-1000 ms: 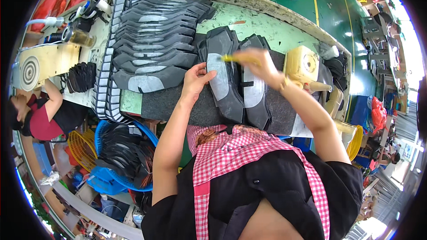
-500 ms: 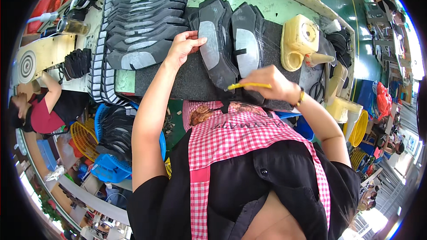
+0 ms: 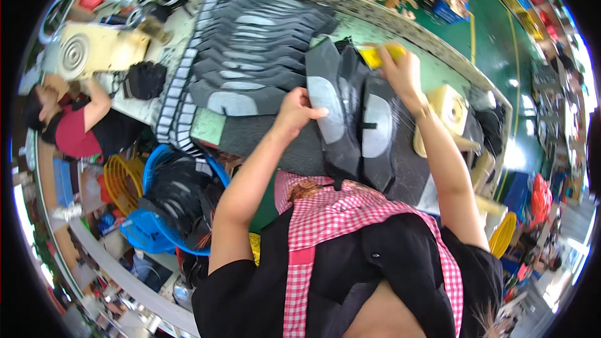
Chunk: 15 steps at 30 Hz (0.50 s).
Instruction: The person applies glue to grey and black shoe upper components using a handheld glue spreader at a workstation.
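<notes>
Head view: left hand [image 3: 294, 112] presses the grey sole [image 3: 328, 109] flat; right hand [image 3: 400, 72] grips a yellow brush [image 3: 383, 54], seemingly brushing; next stroke needs steady aim.

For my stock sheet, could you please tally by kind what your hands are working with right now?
Black shoe soles with grey patches under the hands: 2 (one touched by the left hand, one beside it)
Yellow brush in the right hand: 1
Total: 3
</notes>
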Motion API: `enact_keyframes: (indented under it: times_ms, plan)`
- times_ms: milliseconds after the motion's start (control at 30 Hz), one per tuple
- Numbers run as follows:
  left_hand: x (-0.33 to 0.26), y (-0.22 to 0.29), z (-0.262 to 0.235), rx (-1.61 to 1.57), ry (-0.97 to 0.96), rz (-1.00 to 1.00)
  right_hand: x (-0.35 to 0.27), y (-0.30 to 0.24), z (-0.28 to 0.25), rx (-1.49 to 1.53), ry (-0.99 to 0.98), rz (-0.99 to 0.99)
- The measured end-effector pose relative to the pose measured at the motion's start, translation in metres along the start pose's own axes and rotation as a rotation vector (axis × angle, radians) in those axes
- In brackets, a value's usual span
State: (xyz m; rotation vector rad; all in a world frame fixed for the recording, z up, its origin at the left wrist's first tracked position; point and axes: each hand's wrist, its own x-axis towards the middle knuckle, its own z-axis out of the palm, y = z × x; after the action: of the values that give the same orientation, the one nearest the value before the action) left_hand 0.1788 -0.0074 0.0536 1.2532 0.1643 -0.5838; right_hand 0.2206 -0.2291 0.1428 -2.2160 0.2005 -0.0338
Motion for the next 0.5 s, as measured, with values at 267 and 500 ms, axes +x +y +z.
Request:
enact_keyframes:
  times_ms: [267,500]
  plan:
    - [-0.113,0.005,0.026,-0.217,0.263,0.295,-0.028,0.034,0.033,-0.216,-0.046,-0.409]
    - [-0.089,-0.001,-0.113,-0.482,0.618,0.372,-0.025,0.036,0.026,-0.211,-0.091,-0.297]
